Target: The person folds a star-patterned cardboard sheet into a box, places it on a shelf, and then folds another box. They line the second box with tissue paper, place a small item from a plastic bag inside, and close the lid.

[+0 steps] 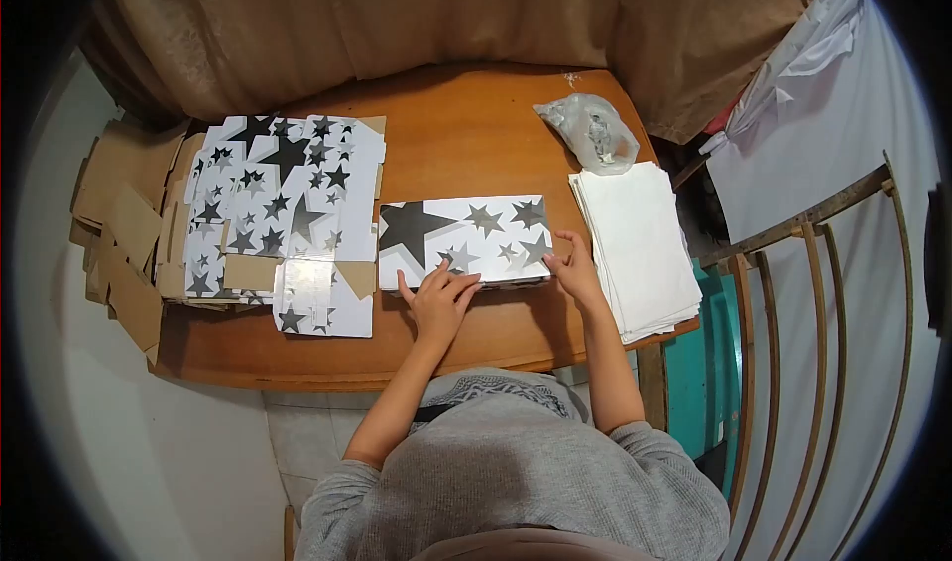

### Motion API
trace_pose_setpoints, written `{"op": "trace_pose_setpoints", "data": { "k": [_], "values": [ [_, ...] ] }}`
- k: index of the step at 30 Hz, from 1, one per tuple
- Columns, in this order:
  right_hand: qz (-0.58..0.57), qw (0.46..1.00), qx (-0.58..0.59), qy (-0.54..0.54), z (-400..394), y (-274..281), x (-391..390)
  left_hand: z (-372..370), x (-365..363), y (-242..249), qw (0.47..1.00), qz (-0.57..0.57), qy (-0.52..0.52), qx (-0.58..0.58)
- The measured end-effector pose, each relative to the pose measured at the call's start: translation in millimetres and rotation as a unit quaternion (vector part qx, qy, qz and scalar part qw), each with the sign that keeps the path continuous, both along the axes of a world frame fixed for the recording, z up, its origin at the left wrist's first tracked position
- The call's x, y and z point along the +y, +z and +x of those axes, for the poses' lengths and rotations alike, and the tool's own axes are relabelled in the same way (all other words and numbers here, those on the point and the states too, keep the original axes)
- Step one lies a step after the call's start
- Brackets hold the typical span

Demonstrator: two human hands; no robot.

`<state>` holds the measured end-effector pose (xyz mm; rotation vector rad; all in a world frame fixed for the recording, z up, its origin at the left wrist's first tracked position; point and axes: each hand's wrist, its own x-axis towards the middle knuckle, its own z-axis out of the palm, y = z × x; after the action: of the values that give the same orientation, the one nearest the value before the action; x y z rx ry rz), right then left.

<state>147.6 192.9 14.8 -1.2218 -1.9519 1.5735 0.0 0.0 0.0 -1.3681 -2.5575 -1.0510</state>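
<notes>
A white box (506, 226) with black and grey stars lies on the wooden table (456, 135), its long side towards me. My left hand (439, 298) rests on the box's near edge, fingers spread over the top and front. At the right end, my right hand (575, 269) touches the near corner, its thumb and forefinger apart. Neither hand is wrapped round anything. The inside of the box cannot be seen.
Flattened star-patterned cardboard (253, 179) is stacked at the left, beside plain brown cardboard (134, 229). To the right lie white paper sheets (645, 249), with a clear plastic bag (598, 135) at their far edge. A wooden rack (818, 313) stands beyond the table.
</notes>
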Motion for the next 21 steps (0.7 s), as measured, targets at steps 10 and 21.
{"op": "trace_pose_setpoints", "data": {
  "k": [10, 21],
  "values": [
    [-0.098, 0.995, -0.019, 0.002, -7.6, 21.4, -12.1, -9.4, -1.3, -9.8, 0.998, 0.053, 0.001, 0.022],
    [-0.112, 0.993, 0.025, 0.0, -4.8, 7.8, -6.6, -13.9, -3.1, -24.5, 0.985, 0.121, -0.037, 0.117]
  ]
}}
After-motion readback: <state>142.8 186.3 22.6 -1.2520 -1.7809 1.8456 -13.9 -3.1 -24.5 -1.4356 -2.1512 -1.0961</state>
